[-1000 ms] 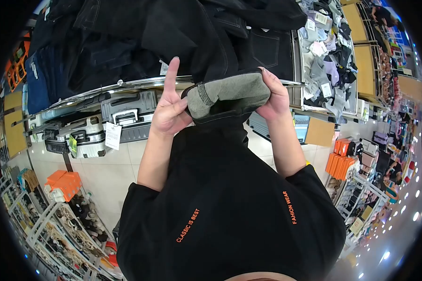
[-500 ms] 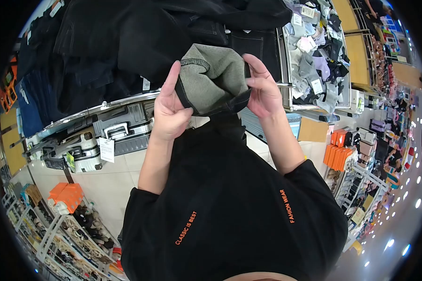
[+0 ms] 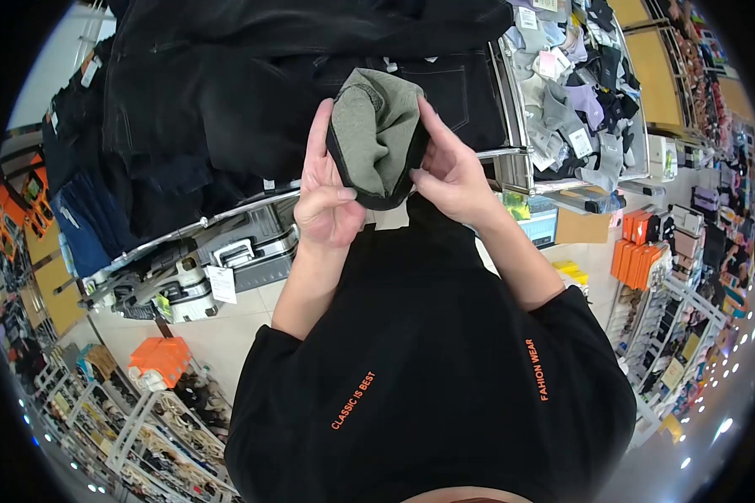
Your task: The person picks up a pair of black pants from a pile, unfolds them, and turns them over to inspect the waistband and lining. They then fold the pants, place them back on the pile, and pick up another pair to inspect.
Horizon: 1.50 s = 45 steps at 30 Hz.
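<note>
Between my two hands a leg of black jeans (image 3: 376, 138) is held up by its open end, its greyish-green inner side and a curved seam facing me. My left hand (image 3: 327, 205) grips the left edge, thumb across the dark hem and fingers behind. Opposite it, my right hand (image 3: 455, 172) has the other edge pinched, with the thumb low on the hem. Where the rest of this garment runs is hidden. Just beyond my hands lie more black jeans (image 3: 252, 92), spread over a metal-edged display.
A bin of socks (image 3: 575, 105) with price tags stands at the upper right. Below the display's metal rail (image 3: 201, 222) are grey suitcases (image 3: 252, 251). Orange boxes (image 3: 161, 360) top a shoe rack at the lower left, and more orange boxes (image 3: 637, 261) stand at the right.
My hands have come closer together, and the opening of the jeans leg is narrower and more upright. My right hand has shifted left and turned inward; the view has swung slightly.
</note>
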### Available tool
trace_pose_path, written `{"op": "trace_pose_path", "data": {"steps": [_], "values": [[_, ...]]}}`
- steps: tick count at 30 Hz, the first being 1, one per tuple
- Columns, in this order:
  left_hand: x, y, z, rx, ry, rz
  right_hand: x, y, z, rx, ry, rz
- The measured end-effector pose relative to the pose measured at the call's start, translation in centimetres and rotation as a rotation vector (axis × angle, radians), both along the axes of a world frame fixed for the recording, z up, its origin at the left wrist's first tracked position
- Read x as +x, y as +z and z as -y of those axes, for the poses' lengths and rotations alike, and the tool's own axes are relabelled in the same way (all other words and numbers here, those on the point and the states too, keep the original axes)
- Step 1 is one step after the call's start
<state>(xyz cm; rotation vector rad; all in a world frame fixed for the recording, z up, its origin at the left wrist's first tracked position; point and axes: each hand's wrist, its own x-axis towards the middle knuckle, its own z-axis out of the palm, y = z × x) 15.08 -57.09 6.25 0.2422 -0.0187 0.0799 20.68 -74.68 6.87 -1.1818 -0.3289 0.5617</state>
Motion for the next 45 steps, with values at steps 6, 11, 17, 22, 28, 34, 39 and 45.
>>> {"op": "trace_pose_path", "data": {"steps": [6, 11, 17, 22, 28, 34, 39, 45], "values": [[1.9, -1.0, -0.6, -0.35, -0.145, 0.065, 2.1, 1.2, 1.5, 0.524, -0.125, -0.381], [3.7, -1.2, 0.0, -0.299, -0.16, 0.05, 3.6, 1.3, 3.0, 0.6, -0.11, -0.419], [6.2, -0.4, 0.6, -0.319, -0.309, -0.075, 6.0, 1.0, 5.4, 0.602, -0.136, -0.459], [8.2, 0.3, 4.3, 0.987, 0.162, -0.252, 8.0, -0.9, 8.5, 0.018, -0.267, -0.224], [12.2, 1.0, 9.1, 1.896, 0.579, 0.253, 11.6, -2.7, 13.5, -0.897, -0.457, 0.593], [18.8, 0.6, 14.8, 1.597, 0.003, 0.43, 18.4, -7.5, 19.6, -0.957, -0.629, 0.481], [20.7, -1.1, 15.6, 1.699, -0.089, 0.534, 25.8, -12.5, 22.5, -1.269, -0.662, 0.378], [17.0, -6.2, 11.9, 1.807, -0.315, -0.124, 35.5, -11.8, 14.5, -0.986, -0.647, 0.639]]}}
